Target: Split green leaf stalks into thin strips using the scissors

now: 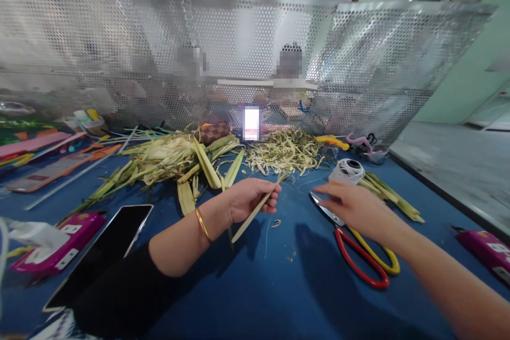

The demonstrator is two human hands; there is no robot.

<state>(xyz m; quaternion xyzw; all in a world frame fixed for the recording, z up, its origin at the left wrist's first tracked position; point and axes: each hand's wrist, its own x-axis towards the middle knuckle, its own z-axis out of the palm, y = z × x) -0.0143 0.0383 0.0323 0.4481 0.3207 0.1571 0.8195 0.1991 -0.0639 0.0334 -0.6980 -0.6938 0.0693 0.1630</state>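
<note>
My left hand (255, 199), with a gold bangle at the wrist, is closed around a narrow pale-green leaf strip (252, 216). The strip slants from upper right to lower left, and its rounded end sticks out below the fingers. My right hand (346, 202), a little blurred, hovers above the scissors (362, 260) with its fingers stretched to the left and nothing visible in them. Those scissors lie on the blue table with one red and one yellow handle, blades toward the upper left. Just behind my right hand is a spool of white thread (346, 171).
Leaf bundles (171, 154) and a heap of trimmings (285, 151) lie along the back, before a perforated metal screen (263, 26). To my left are a phone (105, 247) and a magenta power strip (66, 239). More stalks (392, 196) lie right. People are behind the screen.
</note>
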